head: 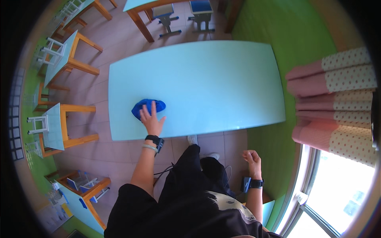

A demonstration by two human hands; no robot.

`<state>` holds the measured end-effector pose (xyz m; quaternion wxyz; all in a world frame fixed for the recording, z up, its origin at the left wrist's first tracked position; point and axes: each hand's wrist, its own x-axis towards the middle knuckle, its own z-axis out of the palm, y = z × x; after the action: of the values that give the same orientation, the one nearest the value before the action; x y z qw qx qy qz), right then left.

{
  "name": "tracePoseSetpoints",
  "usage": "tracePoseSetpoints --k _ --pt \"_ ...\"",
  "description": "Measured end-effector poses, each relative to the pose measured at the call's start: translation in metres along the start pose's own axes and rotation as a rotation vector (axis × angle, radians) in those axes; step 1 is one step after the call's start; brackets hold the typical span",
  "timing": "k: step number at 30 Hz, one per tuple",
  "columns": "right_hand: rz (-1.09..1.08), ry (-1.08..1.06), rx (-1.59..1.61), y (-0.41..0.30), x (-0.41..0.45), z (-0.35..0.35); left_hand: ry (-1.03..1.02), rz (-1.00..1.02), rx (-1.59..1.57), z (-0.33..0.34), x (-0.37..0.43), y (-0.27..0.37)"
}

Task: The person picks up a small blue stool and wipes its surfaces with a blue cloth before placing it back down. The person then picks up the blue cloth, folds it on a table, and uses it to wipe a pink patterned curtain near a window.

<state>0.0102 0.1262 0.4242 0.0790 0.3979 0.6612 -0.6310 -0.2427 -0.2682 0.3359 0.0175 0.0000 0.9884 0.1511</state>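
My left hand lies palm down with fingers spread on a crumpled blue cloth. It presses on the cloth from above and is not closed around it. The cloth rests near the left end of a pale blue tabletop, not far from the near edge. Off to the right, below the tabletop's near edge, my right hand hangs in the air with loosely curled fingers. Nothing shows in it. A dark band with a small device is strapped on each wrist.
A green wall borders the table's right end. Pink dotted curtains hang beside a bright window. More wooden-legged tables stand at left, some with upturned stools. Two stools stand beyond the far edge. A thin cable hangs near my legs.
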Motion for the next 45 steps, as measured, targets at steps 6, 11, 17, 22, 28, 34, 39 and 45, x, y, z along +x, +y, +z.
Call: tracePoseSetpoints --k 6,11,17,22,28,34,39,45 --pt "-0.109 -0.058 -0.16 -0.071 -0.005 0.017 -0.123 -0.319 -0.046 0.015 0.037 -0.063" --pt "-0.071 -0.252 -0.244 -0.106 0.024 0.07 -0.417 -0.06 -0.17 0.036 0.021 0.012" --pt "-0.188 -0.061 -0.259 -0.145 0.037 0.14 -0.602 0.481 -1.015 -0.015 -0.016 0.141" --pt "-0.277 -0.452 -0.182 -0.196 0.052 0.137 -0.533 0.586 -0.813 -0.1 0.016 0.154" --pt "-0.463 -0.717 -0.149 -0.248 0.07 0.13 -0.254 0.67 -0.67 -0.146 0.056 0.163" --pt "-0.404 -0.669 -0.515 -0.287 0.144 0.074 -0.342 0.468 -0.83 -0.165 0.113 0.205" --pt "-0.313 -0.698 -0.108 -0.287 0.215 0.024 -0.553 0.07 -1.022 -0.152 0.153 0.265" --pt "-0.618 -0.369 -0.182 -0.309 0.272 -0.029 -0.373 0.235 -0.765 -0.133 0.211 0.315"
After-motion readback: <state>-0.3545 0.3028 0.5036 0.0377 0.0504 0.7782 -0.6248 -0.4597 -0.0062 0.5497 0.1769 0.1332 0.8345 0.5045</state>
